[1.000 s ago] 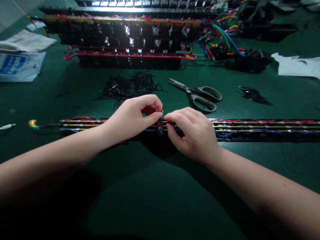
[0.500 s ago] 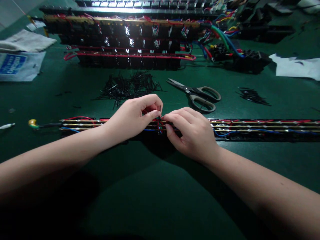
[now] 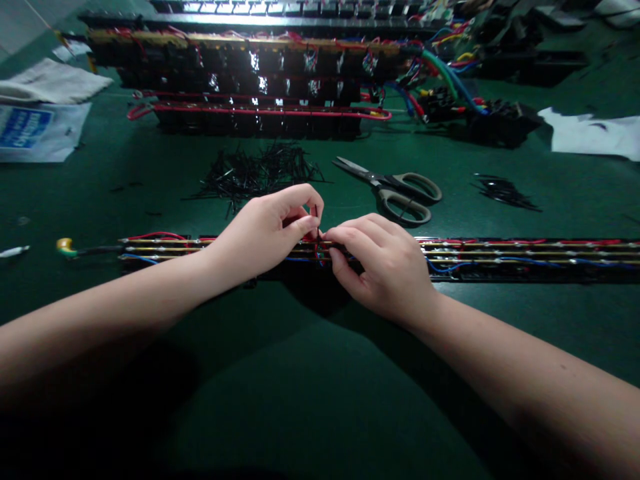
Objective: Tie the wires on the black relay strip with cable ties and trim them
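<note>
A long black assembly (image 3: 530, 273) with brass rods and red and blue wires lies across the table in front of me. My left hand (image 3: 273, 227) pinches the upright end of a thin black cable tie (image 3: 317, 212) between thumb and forefinger, just above the assembly. The tie's lower end reaches down among the wires. Right beside it, my right hand (image 3: 383, 263) is closed over the assembly, its thumb on the near side and its fingers on the far side. The fingertips partly hide where the tie meets the rods.
Beyond my hands lie a heap of thin black strips (image 3: 260, 173), scissors (image 3: 390, 187) and a smaller bunch of black pieces (image 3: 505, 192). Wired black modules (image 3: 260, 80) stand at the back. At the left are a glove (image 3: 55, 81) and a printed packet (image 3: 40, 133).
My left hand has risen slightly and drawn a little to the left with the tie end. The right hand stays in place on the assembly.
</note>
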{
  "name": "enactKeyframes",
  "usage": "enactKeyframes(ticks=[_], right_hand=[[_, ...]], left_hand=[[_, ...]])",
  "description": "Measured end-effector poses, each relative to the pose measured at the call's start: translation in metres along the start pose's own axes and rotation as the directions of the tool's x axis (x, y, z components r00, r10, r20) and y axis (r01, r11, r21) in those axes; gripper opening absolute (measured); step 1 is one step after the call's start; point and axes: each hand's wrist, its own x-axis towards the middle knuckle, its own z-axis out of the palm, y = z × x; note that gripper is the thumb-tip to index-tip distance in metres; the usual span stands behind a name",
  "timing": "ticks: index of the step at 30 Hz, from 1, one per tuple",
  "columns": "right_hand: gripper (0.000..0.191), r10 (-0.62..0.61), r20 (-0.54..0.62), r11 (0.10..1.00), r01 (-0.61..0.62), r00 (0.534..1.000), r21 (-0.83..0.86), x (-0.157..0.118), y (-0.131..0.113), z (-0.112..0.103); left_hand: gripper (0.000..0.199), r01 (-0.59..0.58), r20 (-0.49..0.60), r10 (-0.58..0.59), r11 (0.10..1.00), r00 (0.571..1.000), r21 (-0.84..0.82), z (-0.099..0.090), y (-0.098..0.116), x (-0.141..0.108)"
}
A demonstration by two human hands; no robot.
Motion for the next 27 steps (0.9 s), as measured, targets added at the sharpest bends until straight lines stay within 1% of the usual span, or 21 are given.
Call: enactKeyframes(ticks=[4, 10, 14, 21, 27], right_hand=[[0.016, 0.004, 0.003, 1.0, -0.004, 1.0, 0.006, 0.0, -0.0001, -0.0002], [0.016, -0.005, 0.001, 1.0, 0.005, 1.0, 0.002, 0.0, -0.0001, -0.0003], [0.015, -0.024, -0.01, 0.999, 0.024, 1.0, -0.021, 0.0001, 0.0004, 0.0004], [0.015, -0.033, -0.014, 0.999, 0.032, 0.999, -0.042, 0.0009, -0.0002, -0.0003], [0.015, -0.051, -0.021, 0.998, 0.05, 0.999, -0.039, 0.0009, 0.0003, -0.0004]], left_hand=[[0.006, 0.008, 0.014, -0.007, 1.0, 1.0, -0.029, 0.0002, -0.0012, 0.001], [0.005, -0.039, 0.019, 0.038, 0.997, 0.999, 0.066, 0.0001, -0.0038, 0.0008], [0.006, -0.069, 0.034, 0.066, 0.994, 0.997, 0.08, 0.0, -0.0031, 0.0005], [0.004, -0.049, 0.05, 0.047, 0.998, 0.998, 0.05, -0.001, -0.0018, 0.0005], [0.004, -0.051, 0.045, 0.047, 0.995, 0.998, 0.091, -0.0015, -0.0018, -0.0005]])
